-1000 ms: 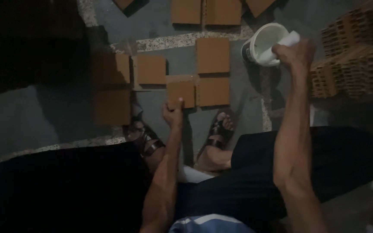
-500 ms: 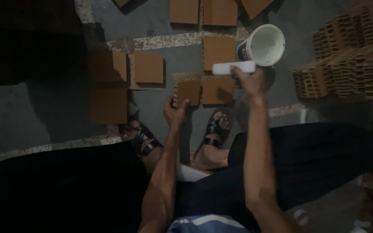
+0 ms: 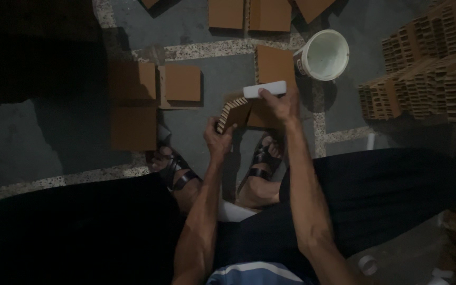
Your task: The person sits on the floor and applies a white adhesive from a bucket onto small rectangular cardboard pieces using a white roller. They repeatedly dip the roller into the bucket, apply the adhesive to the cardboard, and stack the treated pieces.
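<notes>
My left hand grips a square terracotta tile and tilts it up on edge, so its ridged side shows. My right hand holds a white rectangular block against the top of that tile. Both hands work just above my sandalled feet. A white bucket stands on the floor just beyond my right hand.
Several terracotta tiles lie flat on the grey floor to the left and at the top. Stacks of hollow bricks fill the right side. The left of the view is dark shadow.
My right hand has come from the bucket to the tile with the white block. My left hand has lifted the tile from flat on the floor up onto its edge.
</notes>
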